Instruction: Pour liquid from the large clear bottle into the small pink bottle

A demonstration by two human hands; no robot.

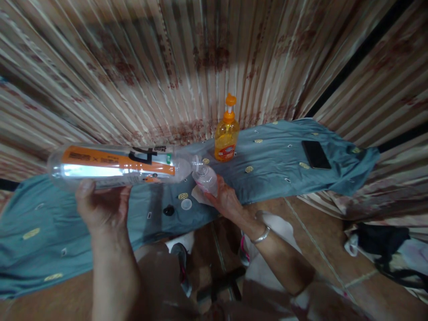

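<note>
My left hand (103,203) grips a large clear plastic bottle (120,165) with an orange and silver label from below. It lies almost level, its neck pointing right. My right hand (222,196), with a silver bracelet at the wrist, is wrapped round a small clear bottle (205,178) with a pinkish tint. The two bottle mouths meet or nearly meet; whether they touch I cannot tell. Something pale, like paper or cloth, shows under the small bottle. Below them on the cloth lie a black cap (169,210) and a round white lid (186,204).
An orange pump bottle (227,133) of yellow liquid stands at the back of a narrow surface covered with blue-green cloth (267,178). A black phone (316,154) lies to the right. Pleated curtains (187,67) hang behind. Bags (384,245) rest on the tiled floor at right.
</note>
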